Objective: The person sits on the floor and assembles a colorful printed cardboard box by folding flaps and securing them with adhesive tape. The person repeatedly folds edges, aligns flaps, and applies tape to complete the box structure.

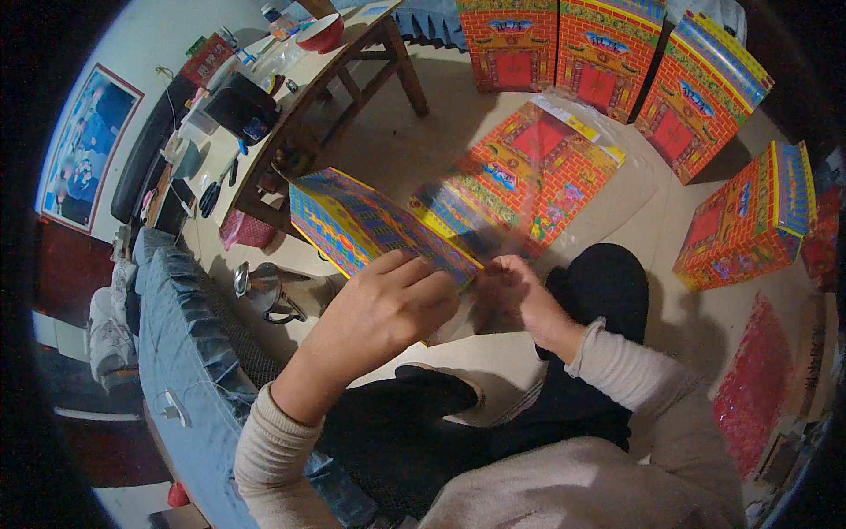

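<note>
Both hands, left hand (397, 295) and right hand (511, 291), pinch the colourful paper house (370, 220) above the lap, and one hard tug could tear its thin folded edge.

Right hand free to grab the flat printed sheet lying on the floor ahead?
Probably not as is: the right hand pinches the folded paper box together with the left hand. The flat sheet lies beyond with bare floor between, so only the grip blocks it.
</note>
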### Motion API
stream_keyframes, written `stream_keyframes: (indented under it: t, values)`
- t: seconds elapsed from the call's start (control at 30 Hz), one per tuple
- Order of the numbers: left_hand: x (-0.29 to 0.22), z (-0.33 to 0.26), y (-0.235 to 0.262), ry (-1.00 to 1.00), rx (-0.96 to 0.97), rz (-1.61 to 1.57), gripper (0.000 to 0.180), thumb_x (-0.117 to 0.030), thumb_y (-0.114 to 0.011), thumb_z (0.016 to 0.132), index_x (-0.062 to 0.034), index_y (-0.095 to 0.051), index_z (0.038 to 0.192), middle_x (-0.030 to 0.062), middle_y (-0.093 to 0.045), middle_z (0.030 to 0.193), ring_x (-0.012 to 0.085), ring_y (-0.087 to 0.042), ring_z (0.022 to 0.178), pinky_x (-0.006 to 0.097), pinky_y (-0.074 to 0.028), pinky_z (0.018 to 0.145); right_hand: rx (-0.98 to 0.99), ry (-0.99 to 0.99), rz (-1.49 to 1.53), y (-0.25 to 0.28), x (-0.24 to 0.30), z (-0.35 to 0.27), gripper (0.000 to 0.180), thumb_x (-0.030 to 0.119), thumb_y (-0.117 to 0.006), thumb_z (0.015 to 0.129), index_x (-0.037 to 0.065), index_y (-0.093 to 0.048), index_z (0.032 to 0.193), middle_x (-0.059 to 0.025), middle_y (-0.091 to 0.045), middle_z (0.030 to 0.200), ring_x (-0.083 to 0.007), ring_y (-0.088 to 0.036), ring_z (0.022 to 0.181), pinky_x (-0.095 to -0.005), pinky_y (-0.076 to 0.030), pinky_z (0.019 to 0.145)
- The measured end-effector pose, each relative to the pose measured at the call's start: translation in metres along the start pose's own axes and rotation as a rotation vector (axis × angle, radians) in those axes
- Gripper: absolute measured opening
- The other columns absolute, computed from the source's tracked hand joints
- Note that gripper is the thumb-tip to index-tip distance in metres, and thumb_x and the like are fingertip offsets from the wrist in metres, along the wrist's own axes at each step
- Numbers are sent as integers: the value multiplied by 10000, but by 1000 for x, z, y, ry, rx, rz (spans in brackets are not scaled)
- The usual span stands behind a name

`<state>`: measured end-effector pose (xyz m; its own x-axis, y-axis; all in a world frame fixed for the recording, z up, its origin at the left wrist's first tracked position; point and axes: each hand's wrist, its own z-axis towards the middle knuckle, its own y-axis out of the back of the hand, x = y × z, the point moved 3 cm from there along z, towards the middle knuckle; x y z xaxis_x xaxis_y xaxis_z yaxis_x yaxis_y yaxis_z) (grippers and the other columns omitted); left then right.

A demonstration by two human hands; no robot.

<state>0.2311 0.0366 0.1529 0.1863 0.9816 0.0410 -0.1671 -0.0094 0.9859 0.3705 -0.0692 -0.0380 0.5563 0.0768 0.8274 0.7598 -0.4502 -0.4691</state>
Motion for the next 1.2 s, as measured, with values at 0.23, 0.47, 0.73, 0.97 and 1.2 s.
stream_keyframes:
  t: [0.23, 0.47, 0.73, 0.97, 1.2]
  values:
    - [4, -5, -3, -4, 7, 26, 254, -159, -673, 712, -92, -713, 954, 28, -572, 885, 215, -619, 862, 361, -507, 757, -9, 343, -176, -5, -18, -11, 333, 55, -716, 961, 80, -542, 1244, -38, -635, 1135, -129, -641, 1045, -314, -538, 927]
    - [6, 11, -2, -8, 6, -19, 311, -135, -670, 679, -119, -761, 976, 27, -628, 892, 232, -632, 860, 379, -520, 717, -83, 495, -505, -7, 61, -64, 127, 72, -727, 955, 53, -651, 1055, -28, -639, 983, -97, -620, 889, -260, -510, 787]
    - [-6, 9, 11, 47, 95, 76, 315, -130, -693, 660, -104, -754, 968, 26, -596, 862, 211, -624, 843, 368, -503, 706, -563, 450, -519, 207, 62, -26, 131, 109, -636, 1020, 38, -675, 1123, 13, -649, 1002, -66, -585, 898, -233, -489, 812]
    - [-6, 11, 5, 59, 156, 84, 371, -127, -714, 629, -130, -765, 997, 48, -662, 915, 247, -682, 925, 393, -518, 696, -430, -49, -1032, 414, -158, 35, 491, 302, -701, 925, 46, -617, 1335, -193, -658, 1286, -339, -620, 1207, -438, -486, 1044]
    - [-5, -1, 4, 180, 276, 120, 318, -97, -770, 649, -166, -807, 957, 61, -698, 958, 293, -682, 950, 458, -535, 781, -543, -254, -977, 450, -222, 59, 491, 303, -731, 891, 54, -641, 1305, -189, -688, 1234, -313, -670, 1109, -440, -534, 956]
